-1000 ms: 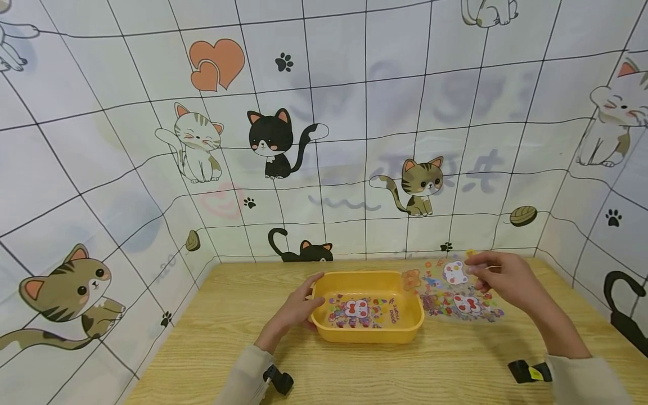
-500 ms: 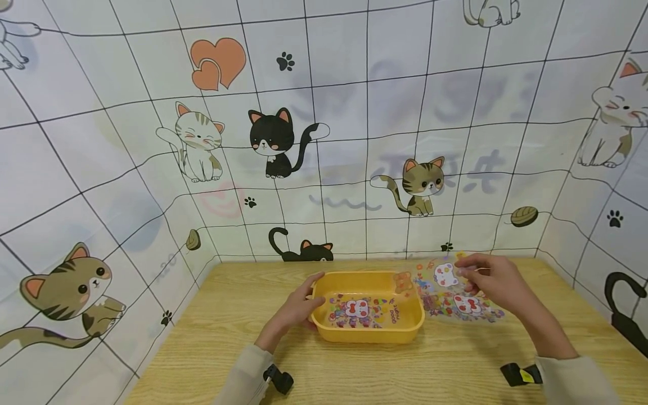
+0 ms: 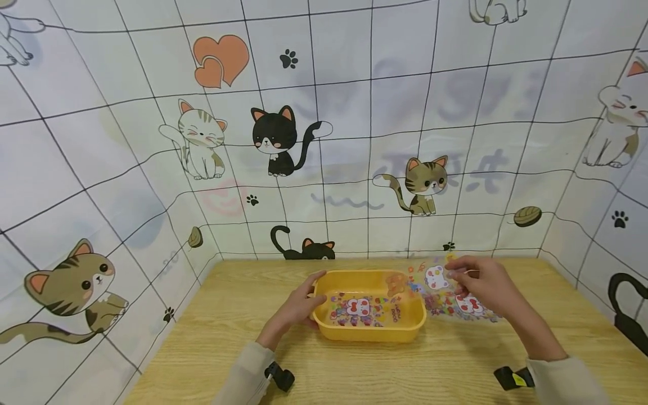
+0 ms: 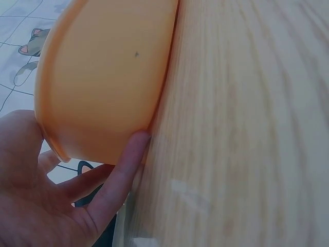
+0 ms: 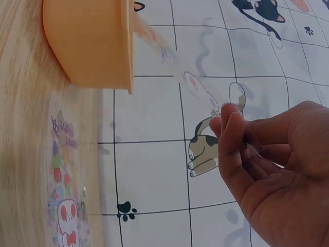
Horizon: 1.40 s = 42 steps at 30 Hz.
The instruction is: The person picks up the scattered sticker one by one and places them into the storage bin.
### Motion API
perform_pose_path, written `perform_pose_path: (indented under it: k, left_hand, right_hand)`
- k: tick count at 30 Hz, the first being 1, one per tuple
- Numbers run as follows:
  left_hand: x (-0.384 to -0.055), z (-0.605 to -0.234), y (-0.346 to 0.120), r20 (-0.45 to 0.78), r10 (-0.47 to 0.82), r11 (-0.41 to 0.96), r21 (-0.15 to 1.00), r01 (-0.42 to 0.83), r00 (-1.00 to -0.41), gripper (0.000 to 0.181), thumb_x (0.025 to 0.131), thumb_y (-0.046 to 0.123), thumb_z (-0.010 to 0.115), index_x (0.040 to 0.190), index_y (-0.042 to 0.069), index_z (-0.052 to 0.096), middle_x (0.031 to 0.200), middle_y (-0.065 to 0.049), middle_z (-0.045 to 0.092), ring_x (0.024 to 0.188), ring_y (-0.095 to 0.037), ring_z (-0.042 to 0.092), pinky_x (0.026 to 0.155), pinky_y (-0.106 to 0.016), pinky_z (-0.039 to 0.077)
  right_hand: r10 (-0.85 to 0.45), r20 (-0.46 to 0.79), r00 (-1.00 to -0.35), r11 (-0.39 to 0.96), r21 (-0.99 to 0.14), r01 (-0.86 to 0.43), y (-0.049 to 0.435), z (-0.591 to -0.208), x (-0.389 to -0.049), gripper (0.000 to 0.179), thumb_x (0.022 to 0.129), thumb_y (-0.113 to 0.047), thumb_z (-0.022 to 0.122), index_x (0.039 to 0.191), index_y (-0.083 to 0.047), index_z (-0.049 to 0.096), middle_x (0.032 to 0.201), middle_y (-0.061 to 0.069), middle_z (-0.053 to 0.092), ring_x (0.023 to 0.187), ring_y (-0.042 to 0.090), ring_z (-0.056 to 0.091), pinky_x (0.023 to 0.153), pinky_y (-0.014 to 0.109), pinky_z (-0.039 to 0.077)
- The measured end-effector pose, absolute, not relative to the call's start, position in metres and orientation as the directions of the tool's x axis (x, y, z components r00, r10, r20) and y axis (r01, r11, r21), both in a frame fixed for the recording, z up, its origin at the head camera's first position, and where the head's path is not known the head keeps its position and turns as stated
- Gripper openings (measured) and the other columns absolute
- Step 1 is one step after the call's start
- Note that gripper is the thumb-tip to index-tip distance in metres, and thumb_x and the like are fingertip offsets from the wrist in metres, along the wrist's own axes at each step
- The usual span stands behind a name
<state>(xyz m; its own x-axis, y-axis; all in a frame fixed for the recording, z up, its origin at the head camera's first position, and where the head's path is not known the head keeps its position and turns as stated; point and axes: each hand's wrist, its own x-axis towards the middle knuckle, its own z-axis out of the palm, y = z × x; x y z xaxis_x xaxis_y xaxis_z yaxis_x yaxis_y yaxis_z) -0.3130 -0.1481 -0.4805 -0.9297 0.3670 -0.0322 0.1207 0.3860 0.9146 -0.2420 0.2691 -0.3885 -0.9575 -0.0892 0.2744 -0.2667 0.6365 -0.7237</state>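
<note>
A yellow plastic basin [image 3: 369, 336] stands on the table. My left hand [image 3: 297, 305] grips its left end, thumb at the rim and fingers along the outer wall [image 4: 103, 87]. Between thumb and fingertips my right hand [image 3: 488, 287] pinches the edge of a clear sticker sheet [image 3: 435, 278] with a white cartoon face. The sheet's far end, bearing an orange bear, overlaps the basin's back right corner. Another clear sticker sheet [image 3: 359, 307], with a red-bowed character, lies inside the basin. A similar sheet [image 3: 440, 306] rests on the table to the right, partly hidden by my right hand.
The wood-grain table [image 3: 243, 320] meets a white gridded cloth wall [image 3: 344, 169] with printed cats at the back and both sides. Black wrist devices hang by each sleeve, one device [image 3: 280, 377] on the left.
My right hand has moved left with the pinched sticker sheet, bringing its far end over the basin's right side. The left hand and basin hold nearly still.
</note>
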Motion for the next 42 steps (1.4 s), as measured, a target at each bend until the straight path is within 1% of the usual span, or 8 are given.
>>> perform_pose_path:
  k: [6, 14, 19, 23, 28, 31, 37, 42]
  left_hand:
    - [-0.312, -0.481, -0.148, -0.041, 0.370, 0.380, 0.918, 0.111, -0.928, 0.064, 0.105, 0.022, 0.060, 0.161, 0.034, 0.033, 0.151, -0.031, 0.044, 0.106, -0.038, 0.069, 0.057, -0.047, 0.066]
    - [-0.315, -0.481, -0.148, -0.053, 0.362, 0.380, 0.920, 0.095, -0.931, 0.063, 0.104, 0.024, 0.061, 0.160, 0.037, 0.034, 0.151, -0.030, 0.045, 0.102, -0.035, 0.070, 0.058, -0.046, 0.066]
    - [-0.314, -0.480, -0.147, -0.050, 0.365, 0.386, 0.917, 0.102, -0.930, 0.064, 0.104, 0.023, 0.061, 0.161, 0.036, 0.034, 0.152, -0.032, 0.043, 0.105, -0.037, 0.070, 0.057, -0.046, 0.066]
    - [-0.312, -0.480, -0.148, -0.050, 0.366, 0.383, 0.918, 0.102, -0.929, 0.064, 0.104, 0.023, 0.061, 0.161, 0.035, 0.034, 0.152, -0.032, 0.042, 0.105, -0.038, 0.070, 0.058, -0.046, 0.066]
    - [-0.313, -0.480, -0.149, -0.042, 0.375, 0.381, 0.918, 0.113, -0.926, 0.064, 0.105, 0.024, 0.060, 0.162, 0.033, 0.032, 0.147, -0.030, 0.047, 0.098, -0.033, 0.071, 0.058, -0.046, 0.066]
    - [-0.314, -0.481, -0.149, -0.038, 0.371, 0.383, 0.917, 0.116, -0.928, 0.065, 0.105, 0.024, 0.059, 0.162, 0.033, 0.031, 0.145, -0.029, 0.049, 0.095, -0.032, 0.071, 0.057, -0.046, 0.066]
    - [-0.314, -0.482, -0.149, -0.024, 0.378, 0.370, 0.920, 0.127, -0.926, 0.064, 0.105, 0.024, 0.060, 0.162, 0.034, 0.032, 0.147, -0.030, 0.048, 0.098, -0.034, 0.072, 0.057, -0.046, 0.066]
    - [-0.313, -0.480, -0.147, -0.024, 0.385, 0.365, 0.922, 0.128, -0.923, 0.065, 0.105, 0.022, 0.059, 0.162, 0.032, 0.032, 0.146, -0.031, 0.048, 0.099, -0.037, 0.072, 0.057, -0.047, 0.066]
  right_hand:
    - [-0.110, 0.268, -0.957, 0.621, -0.734, -0.276, 0.260, -0.391, -0.243, 0.023, 0.103, -0.009, 0.062, 0.120, 0.005, 0.069, 0.102, 0.018, 0.072, 0.065, 0.014, 0.065, 0.052, 0.027, 0.057]
    - [-0.130, 0.260, -0.957, 0.600, -0.748, -0.284, 0.248, -0.396, -0.248, 0.022, 0.102, -0.007, 0.062, 0.120, 0.005, 0.069, 0.098, 0.016, 0.070, 0.066, 0.020, 0.067, 0.050, 0.026, 0.056]
    - [-0.160, 0.268, -0.950, 0.579, -0.754, -0.311, 0.236, -0.397, -0.252, 0.023, 0.102, -0.009, 0.064, 0.120, 0.005, 0.070, 0.097, 0.014, 0.072, 0.063, 0.016, 0.066, 0.051, 0.027, 0.057]
    - [-0.186, 0.252, -0.950, 0.562, -0.765, -0.313, 0.222, -0.391, -0.256, 0.024, 0.102, -0.008, 0.063, 0.121, 0.005, 0.069, 0.096, 0.015, 0.073, 0.062, 0.017, 0.066, 0.048, 0.029, 0.056]
    - [-0.221, 0.212, -0.952, 0.548, -0.781, -0.301, 0.200, -0.384, -0.260, 0.022, 0.101, -0.003, 0.062, 0.119, 0.007, 0.069, 0.097, 0.017, 0.074, 0.064, 0.024, 0.067, 0.053, 0.031, 0.060]
    - [-0.245, 0.182, -0.952, 0.541, -0.789, -0.290, 0.185, -0.380, -0.263, 0.022, 0.101, -0.002, 0.062, 0.119, 0.008, 0.069, 0.098, 0.017, 0.072, 0.065, 0.022, 0.067, 0.057, 0.031, 0.062]
    - [-0.262, 0.145, -0.954, 0.558, -0.784, -0.272, 0.162, -0.377, -0.270, 0.021, 0.101, -0.003, 0.062, 0.117, 0.007, 0.070, 0.092, 0.014, 0.070, 0.063, 0.015, 0.067, 0.056, 0.026, 0.062]
    - [-0.288, 0.144, -0.947, 0.550, -0.785, -0.286, 0.149, -0.380, -0.275, 0.020, 0.101, -0.001, 0.061, 0.115, 0.009, 0.070, 0.089, 0.014, 0.071, 0.063, 0.021, 0.068, 0.056, 0.028, 0.062]
